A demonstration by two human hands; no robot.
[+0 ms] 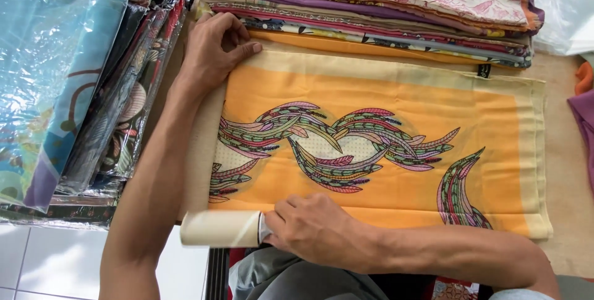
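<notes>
Orange scarf laid flat, long side running left to right across the table.
Left hand presses its far-left corner, fingers together; right hand pinches the near edge. Folded fabric stack crowds behind, bagged cloths sit left.

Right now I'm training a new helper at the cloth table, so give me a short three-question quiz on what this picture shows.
1. True or false: the left hand rests flat on the far left corner of the orange scarf.
2. What does the right hand pinch? A) a pair of scissors B) the scarf's near edge, beside a rolled cream end C) a plastic bag
3. What lies left of the scarf?

Key:
1. True.
2. B.
3. A row of plastic-wrapped fabrics; a stack of folded cloths lies beyond it.
</notes>
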